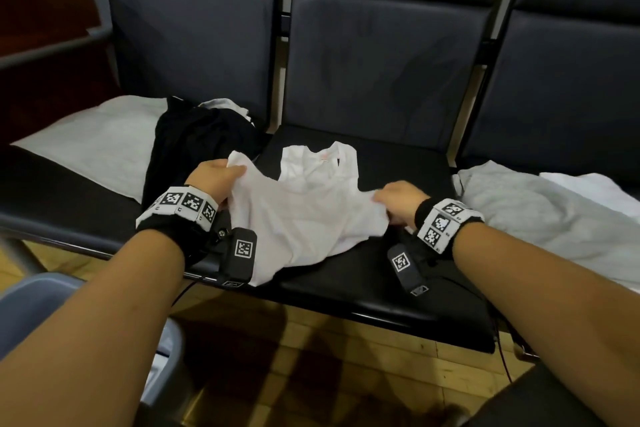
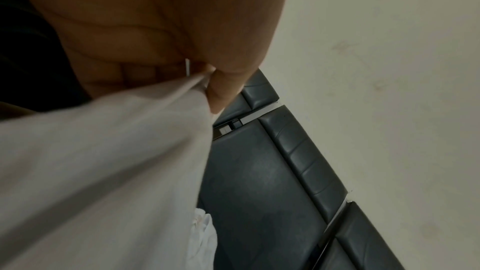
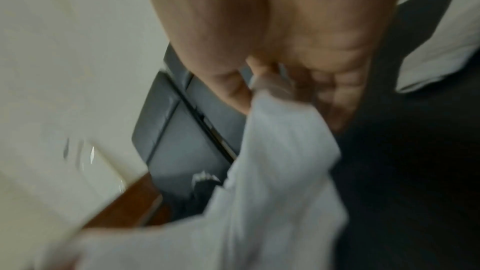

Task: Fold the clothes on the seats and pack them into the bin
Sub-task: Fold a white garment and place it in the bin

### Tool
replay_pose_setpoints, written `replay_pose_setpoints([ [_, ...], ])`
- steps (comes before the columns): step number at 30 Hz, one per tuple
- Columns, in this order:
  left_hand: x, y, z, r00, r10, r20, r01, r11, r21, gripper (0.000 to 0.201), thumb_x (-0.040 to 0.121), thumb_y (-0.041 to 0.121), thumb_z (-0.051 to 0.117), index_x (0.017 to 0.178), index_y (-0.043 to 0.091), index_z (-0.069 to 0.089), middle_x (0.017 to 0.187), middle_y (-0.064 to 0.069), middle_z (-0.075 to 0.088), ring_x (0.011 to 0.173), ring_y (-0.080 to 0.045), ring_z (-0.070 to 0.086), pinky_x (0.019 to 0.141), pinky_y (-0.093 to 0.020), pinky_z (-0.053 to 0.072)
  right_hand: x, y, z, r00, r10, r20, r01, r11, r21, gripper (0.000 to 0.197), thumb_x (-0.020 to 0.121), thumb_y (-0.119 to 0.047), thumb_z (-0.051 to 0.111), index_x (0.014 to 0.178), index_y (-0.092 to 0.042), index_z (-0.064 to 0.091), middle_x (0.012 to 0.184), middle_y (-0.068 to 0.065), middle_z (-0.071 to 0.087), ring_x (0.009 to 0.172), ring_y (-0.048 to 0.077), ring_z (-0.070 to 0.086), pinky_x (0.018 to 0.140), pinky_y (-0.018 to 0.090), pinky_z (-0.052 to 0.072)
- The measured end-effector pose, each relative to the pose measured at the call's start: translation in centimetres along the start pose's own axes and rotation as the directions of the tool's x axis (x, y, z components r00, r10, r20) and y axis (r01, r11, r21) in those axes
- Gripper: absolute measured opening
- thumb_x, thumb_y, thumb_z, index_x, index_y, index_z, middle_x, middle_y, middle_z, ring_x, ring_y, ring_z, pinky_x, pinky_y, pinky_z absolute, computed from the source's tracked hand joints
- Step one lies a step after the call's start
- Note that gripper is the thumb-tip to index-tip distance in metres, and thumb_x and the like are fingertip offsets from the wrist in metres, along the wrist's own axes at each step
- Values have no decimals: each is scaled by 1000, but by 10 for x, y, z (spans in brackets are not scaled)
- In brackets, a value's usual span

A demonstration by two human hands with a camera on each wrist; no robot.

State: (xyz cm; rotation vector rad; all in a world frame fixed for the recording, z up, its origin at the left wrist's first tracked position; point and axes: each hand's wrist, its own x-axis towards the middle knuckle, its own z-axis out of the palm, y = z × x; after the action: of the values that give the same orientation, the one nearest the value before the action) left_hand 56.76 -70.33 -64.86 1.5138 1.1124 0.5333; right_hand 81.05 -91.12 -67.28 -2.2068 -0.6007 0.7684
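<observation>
A blue bin (image 1: 41, 295) is sitting low on the left by the floor. Both hands are holding a white shirt (image 1: 304, 215) on the middle seat (image 1: 381, 274). The left hand (image 1: 216, 180) is pinching one side, and the right hand (image 1: 398, 201) is pinching the other. The left wrist view is showing the thumb squeezing the cloth. The head view is showing a black top (image 1: 187, 146) and grey clothes (image 1: 540, 215) farther off.

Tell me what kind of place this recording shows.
Probably a waiting area or lobby: a row of linked dark padded seats on a metal frame against a plain wall, over wooden flooring.
</observation>
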Motion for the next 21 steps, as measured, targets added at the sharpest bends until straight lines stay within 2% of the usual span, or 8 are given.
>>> replay_pose_setpoints([
  [2, -5, 3, -3, 1000, 17, 12, -16, 995, -98, 8, 81, 33, 64, 76, 27, 65, 107, -22, 66, 103, -39, 63, 94, -54, 50, -6, -9, -13, 997, -23, -74, 57, 871, 488, 7, 93, -15, 57, 86, -13, 59, 93, 13, 63, 84, 25, 63, 70, 35, 52],
  [5, -8, 12, -6, 1000, 25, 4, -23, 971, -238, 16, 86, 30, 62, 93, 16, 65, 106, -17, 66, 102, -33, 63, 98, -51, 48, -12, -17, -36, 985, -118, -124, 170, 596, 784, 4, 91, -17, 63, 91, -12, 63, 103, 17, 67, 98, 31, 68, 76, 43, 57],
  [8, -4, 22, -9, 999, 34, 5, -31, 941, -336, 39, 79, 36, 66, 108, 10, 64, 108, -11, 68, 105, -29, 64, 100, -49, 46, -21, -23, -53, 980, -165, -114, 184, 522, 833, 10, 90, -19, 68, 90, -10, 63, 103, 18, 65, 103, 33, 66, 86, 48, 56],
  [10, -11, 32, -7, 999, 18, 33, -3, 916, -401, 40, 83, 34, 64, 113, 8, 64, 111, -14, 68, 105, -30, 65, 100, -47, 46, -29, -27, -63, 983, -162, -82, 155, 512, 845, 13, 91, -21, 67, 93, -10, 61, 110, 19, 62, 107, 34, 64, 92, 51, 54],
  [13, -24, 52, -3, 995, 24, 95, 22, 891, -453, 33, 94, 25, 55, 118, 4, 62, 111, -14, 68, 104, -29, 66, 95, -43, 49, -47, -37, -82, 984, -166, -60, 134, 486, 863, 13, 96, -19, 60, 101, -7, 62, 113, 18, 67, 102, 31, 69, 88, 46, 56],
  [17, -25, 86, -19, 990, 61, 127, 0, 902, -433, 44, 86, 33, 60, 123, 9, 61, 116, -13, 69, 108, -32, 65, 90, -46, 51, -82, -54, -116, 985, -168, 47, 48, 520, 853, 27, 96, -20, 55, 113, 1, 59, 115, 17, 67, 104, 31, 67, 85, 42, 57],
  [19, -37, 111, -25, 985, 92, 145, -15, 887, -461, 40, 91, 31, 56, 122, 8, 62, 115, -13, 69, 108, -31, 65, 83, -44, 52, -92, -61, -132, 988, -154, -13, 86, 478, 874, 32, 94, -23, 56, 115, 1, 57, 114, 17, 66, 105, 33, 66, 86, 44, 54],
  [21, -49, 134, -27, 979, 149, 138, -60, 861, -505, 36, 96, 29, 49, 122, 7, 62, 114, -12, 69, 106, -28, 65, 81, -44, 50, -96, -65, -149, 981, -170, -96, 156, 382, 911, 41, 92, -30, 61, 121, -2, 58, 117, 13, 66, 110, 34, 65, 93, 46, 50],
])
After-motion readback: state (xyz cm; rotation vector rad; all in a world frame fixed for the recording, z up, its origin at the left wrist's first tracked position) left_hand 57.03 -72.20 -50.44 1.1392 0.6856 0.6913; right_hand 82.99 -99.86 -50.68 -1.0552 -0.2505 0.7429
